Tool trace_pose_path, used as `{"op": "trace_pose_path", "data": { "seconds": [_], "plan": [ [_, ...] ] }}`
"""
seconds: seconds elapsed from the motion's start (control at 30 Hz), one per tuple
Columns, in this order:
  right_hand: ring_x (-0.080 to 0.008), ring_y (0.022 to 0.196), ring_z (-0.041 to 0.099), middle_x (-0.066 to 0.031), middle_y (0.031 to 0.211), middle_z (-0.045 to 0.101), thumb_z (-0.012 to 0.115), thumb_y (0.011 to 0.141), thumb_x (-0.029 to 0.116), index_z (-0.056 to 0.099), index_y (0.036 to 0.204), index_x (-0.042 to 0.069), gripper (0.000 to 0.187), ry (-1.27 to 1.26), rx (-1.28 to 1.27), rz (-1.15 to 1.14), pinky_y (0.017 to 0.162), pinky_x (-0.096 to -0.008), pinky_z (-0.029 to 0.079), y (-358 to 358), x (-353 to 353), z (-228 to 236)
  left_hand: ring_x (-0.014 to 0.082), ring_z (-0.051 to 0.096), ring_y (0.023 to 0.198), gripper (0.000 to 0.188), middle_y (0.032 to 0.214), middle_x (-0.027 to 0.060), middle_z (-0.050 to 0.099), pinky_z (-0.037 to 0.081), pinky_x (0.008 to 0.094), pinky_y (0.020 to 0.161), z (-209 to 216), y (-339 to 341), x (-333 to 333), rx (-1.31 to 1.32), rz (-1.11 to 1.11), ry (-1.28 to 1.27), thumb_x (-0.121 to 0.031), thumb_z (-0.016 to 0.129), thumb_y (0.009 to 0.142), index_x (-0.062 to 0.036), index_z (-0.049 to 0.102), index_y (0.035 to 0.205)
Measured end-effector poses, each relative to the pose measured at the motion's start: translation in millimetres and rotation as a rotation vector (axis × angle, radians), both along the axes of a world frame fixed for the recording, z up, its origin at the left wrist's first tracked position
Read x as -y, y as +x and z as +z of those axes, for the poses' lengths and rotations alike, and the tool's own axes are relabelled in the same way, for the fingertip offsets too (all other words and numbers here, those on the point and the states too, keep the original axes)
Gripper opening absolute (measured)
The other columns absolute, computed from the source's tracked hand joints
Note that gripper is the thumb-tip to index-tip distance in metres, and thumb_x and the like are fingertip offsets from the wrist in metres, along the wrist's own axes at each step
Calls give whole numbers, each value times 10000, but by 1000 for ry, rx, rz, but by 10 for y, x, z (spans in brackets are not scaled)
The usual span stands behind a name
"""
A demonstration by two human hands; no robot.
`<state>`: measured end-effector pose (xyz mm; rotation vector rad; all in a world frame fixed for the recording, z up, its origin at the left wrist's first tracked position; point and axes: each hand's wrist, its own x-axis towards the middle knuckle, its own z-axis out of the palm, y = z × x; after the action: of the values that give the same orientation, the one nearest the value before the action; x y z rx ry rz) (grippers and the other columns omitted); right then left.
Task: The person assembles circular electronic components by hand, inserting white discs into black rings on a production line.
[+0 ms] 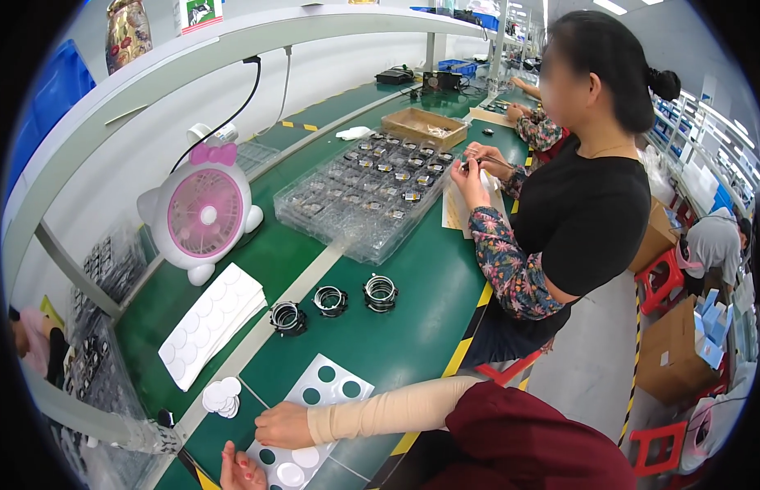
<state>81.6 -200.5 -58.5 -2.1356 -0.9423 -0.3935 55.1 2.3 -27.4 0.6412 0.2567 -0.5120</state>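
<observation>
A white sheet with round cut-outs (341, 374) lies on the green bench in front of me. My right hand (283, 426) rests over its left edge, fingers curled inward; whatever they may pinch is hidden. Loose white discs (290, 474) lie on the lower part of the sheet. My left hand (242, 471) is beside the sheet's lower left, fingers bent but apart, with nothing seen in them. Just beyond my right hand sits a small pile of white round discs (222, 398). Farther off is a stack of white sheets marked with circles (208, 327).
Three black ring-shaped parts with metal coils (330, 300) stand mid-bench. Behind are a pink-and-white fan (205, 214) and stacked clear trays of small parts (364, 192). At the right, a co-worker (596, 212) handles a small part. A shelf frame (73, 282) rises at left.
</observation>
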Motion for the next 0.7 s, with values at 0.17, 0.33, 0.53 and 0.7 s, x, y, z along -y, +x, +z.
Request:
{"op": "trace_pose_path", "data": {
  "seconds": [0.17,0.33,0.53,0.7],
  "plan": [
    [-261,708,548,-81,706,514,572,756,157,567,709,63,106,0,-66,3,603,-375,441,-9,-2,28,131,389,613,269,778,56,474,345,228,507,-35,3,-20,-7,8,8,-184,409,921,-45,486,1138],
    [-264,707,546,-85,705,512,567,763,155,569,712,60,108,8,-71,17,604,-378,440,-7,8,34,130,389,614,274,782,56,477,346,231,509,-45,6,-27,6,-11,3,-188,409,921,-46,486,1142],
    [-265,713,546,-86,715,514,563,767,154,571,725,62,101,2,-75,22,612,-377,439,-7,19,44,129,394,619,282,804,58,488,348,234,509,-58,10,-31,11,-13,-7,-192,408,921,-48,485,1151],
    [-264,718,547,-86,720,517,562,769,154,571,728,62,101,-14,-85,14,618,-376,440,-2,18,52,131,398,614,285,803,58,497,349,232,505,-61,24,-29,-4,0,22,-195,415,919,-54,490,1155]
  ]
}}
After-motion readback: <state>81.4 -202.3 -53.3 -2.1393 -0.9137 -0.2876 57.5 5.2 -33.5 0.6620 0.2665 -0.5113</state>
